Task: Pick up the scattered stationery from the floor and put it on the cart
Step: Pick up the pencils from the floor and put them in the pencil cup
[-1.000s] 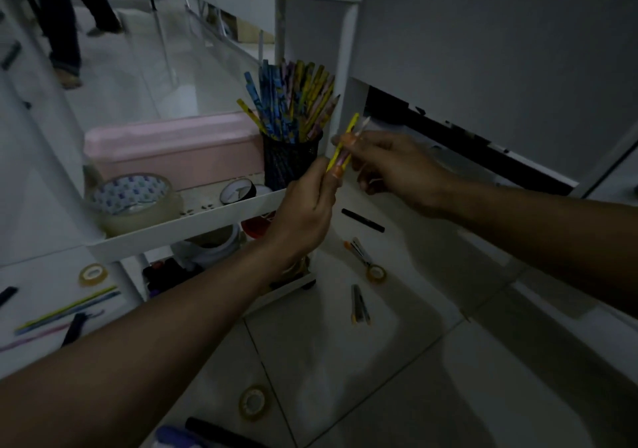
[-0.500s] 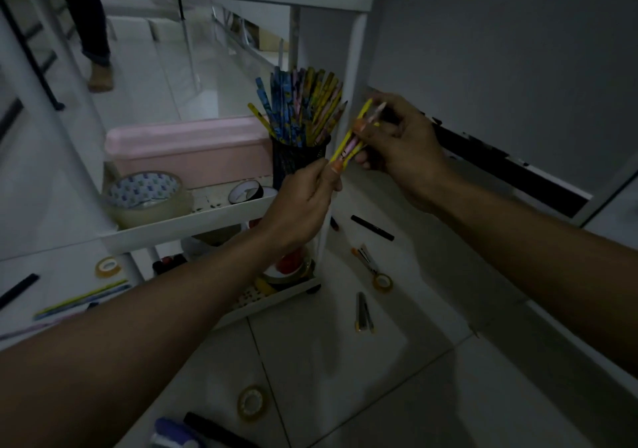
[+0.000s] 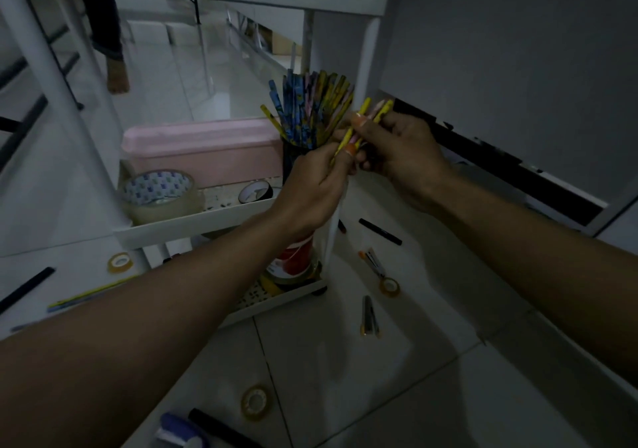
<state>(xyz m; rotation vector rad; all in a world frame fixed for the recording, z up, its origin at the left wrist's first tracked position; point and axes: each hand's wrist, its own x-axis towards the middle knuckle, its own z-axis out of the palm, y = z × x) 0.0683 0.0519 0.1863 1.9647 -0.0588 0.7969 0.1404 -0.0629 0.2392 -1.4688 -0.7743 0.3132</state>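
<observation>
Both hands gripping small bundle of pencils (image 3: 366, 126) just beside black pencil cup (image 3: 293, 161) on cart (image 3: 193, 221) middle shelf — left hand (image 3: 310, 185) holding lower ends, right hand (image 3: 400, 150) pinching upper part, apparently squaring bundle for dropping into cup. Tape rolls (image 3: 255, 402), markers (image 3: 379, 230), more pens (image 3: 368, 315) lying scattered on floor — awaiting collection.

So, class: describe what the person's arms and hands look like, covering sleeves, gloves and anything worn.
Both forearms are bare, with no sleeves in view. The left hand and right hand wear no gloves; no watch or bracelet shows. Orange patches sit on some fingertips, but dim light hides what they are.
</observation>
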